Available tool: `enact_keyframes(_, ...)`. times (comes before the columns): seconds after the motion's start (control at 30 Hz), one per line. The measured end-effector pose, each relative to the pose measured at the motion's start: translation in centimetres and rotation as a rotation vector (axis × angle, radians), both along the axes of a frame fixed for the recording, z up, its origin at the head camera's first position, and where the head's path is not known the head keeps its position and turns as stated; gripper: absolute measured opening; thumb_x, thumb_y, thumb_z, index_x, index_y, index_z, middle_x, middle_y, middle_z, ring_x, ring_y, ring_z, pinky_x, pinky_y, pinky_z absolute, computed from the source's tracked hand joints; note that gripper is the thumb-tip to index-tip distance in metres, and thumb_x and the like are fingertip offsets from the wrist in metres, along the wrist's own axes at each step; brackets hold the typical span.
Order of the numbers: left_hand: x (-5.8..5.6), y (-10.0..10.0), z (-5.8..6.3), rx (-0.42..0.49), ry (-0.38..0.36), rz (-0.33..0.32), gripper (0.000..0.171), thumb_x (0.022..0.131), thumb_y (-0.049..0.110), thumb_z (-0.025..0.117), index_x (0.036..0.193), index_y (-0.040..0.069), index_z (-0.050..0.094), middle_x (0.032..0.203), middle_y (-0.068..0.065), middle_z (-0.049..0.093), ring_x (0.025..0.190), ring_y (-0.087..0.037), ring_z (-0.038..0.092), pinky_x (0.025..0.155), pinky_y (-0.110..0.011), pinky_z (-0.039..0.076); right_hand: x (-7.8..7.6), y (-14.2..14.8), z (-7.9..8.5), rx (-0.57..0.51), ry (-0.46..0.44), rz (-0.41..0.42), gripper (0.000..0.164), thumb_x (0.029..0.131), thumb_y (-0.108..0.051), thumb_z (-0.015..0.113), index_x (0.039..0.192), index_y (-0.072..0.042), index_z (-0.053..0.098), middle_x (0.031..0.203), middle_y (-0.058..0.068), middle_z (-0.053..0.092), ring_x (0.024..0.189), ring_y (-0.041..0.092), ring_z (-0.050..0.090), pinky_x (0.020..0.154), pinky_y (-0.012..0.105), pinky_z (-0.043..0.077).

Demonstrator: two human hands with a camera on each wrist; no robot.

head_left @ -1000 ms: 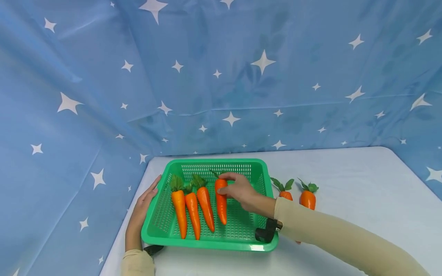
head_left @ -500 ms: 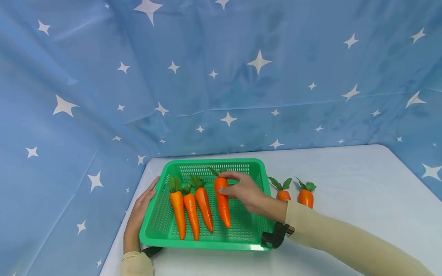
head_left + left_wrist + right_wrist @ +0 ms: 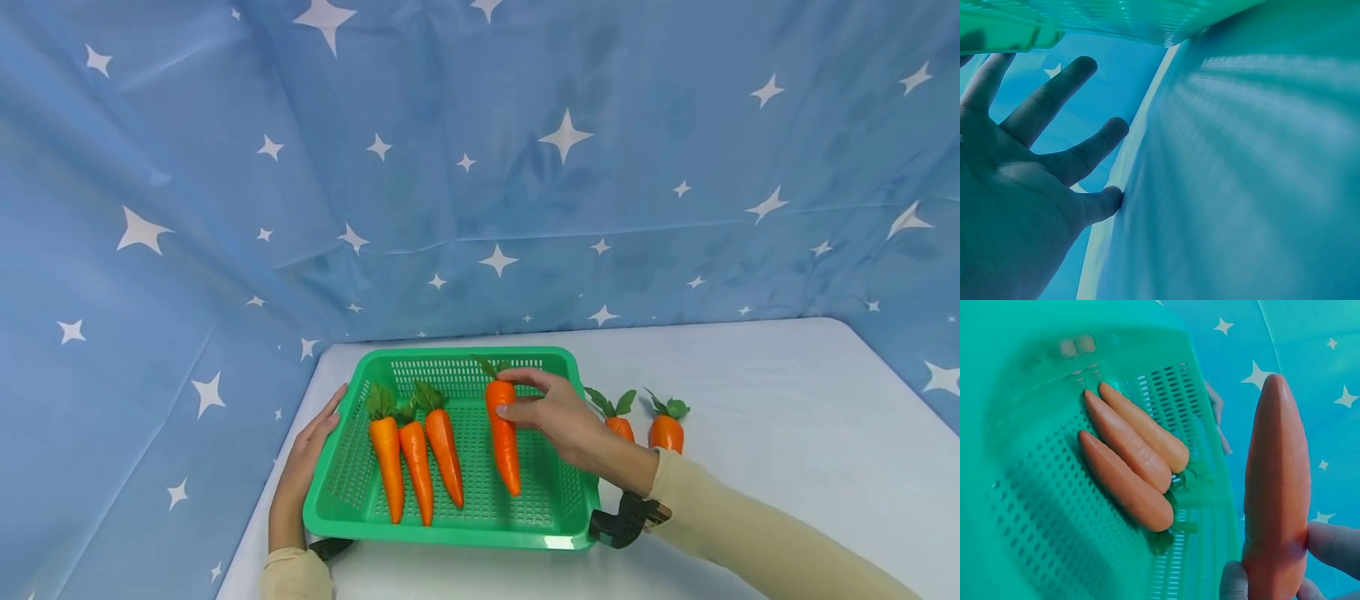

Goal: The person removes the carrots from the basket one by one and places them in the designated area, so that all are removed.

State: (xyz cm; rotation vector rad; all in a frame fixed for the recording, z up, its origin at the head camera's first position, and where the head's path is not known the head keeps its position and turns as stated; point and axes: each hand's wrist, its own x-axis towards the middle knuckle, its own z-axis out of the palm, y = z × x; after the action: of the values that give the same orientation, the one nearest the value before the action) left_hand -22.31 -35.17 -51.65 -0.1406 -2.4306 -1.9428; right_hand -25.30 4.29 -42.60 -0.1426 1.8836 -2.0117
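My right hand (image 3: 558,417) pinches a carrot (image 3: 503,437) near its leafy top, over the right half of the green basket (image 3: 450,535). In the right wrist view the held carrot (image 3: 1277,487) stands between thumb and fingers, tip pointing up. Three more carrots (image 3: 444,454) lie side by side in the basket's left half, leaves toward the back. At the basket's left side is my left hand (image 3: 303,458), its fingers straight along the outer wall. The left wrist view shows that hand (image 3: 1029,162) spread under the basket's edge.
Two carrots (image 3: 666,433) with green leaves lie on the white table (image 3: 787,417) right of the basket, partly hidden by my right forearm. A blue star-patterned cloth (image 3: 525,192) hangs behind and to the left of the table.
My right hand has lifted the carrot and moved it to the right, away from the three others in the basket. The left hand has stayed at the basket's side.
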Motion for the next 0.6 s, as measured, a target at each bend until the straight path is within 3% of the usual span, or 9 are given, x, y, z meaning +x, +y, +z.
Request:
enact_keyframes(0.23,0.0,-0.1,-0.1,-0.004,0.002,-0.006,0.053,0.12,0.038,0.035,0.171,0.025,0.031,0.177,0.0,0.022,0.154,-0.001,0.024,0.109,-0.012,0.034,0.0,1.3,0.2,0.018,0.018,-0.008,0.053,0.095,0.001,0.073,0.147,0.002,0.059,0.141,0.022,0.059,0.104,0.028,0.07,0.097,0.047,0.057)
enact_keyframes(0.6,-0.2,-0.1,0.1,-0.023,0.019,0.007,0.053,0.12,0.037,0.036,0.171,0.024,0.033,0.177,0.001,0.023,0.159,-0.012,0.018,0.11,-0.01,0.03,-0.3,3.0,0.3,0.051,0.027,-0.018,0.054,0.096,-0.003,0.074,0.147,-0.001,0.058,0.144,0.022,0.056,0.105,0.029,0.068,0.096,0.044,0.057)
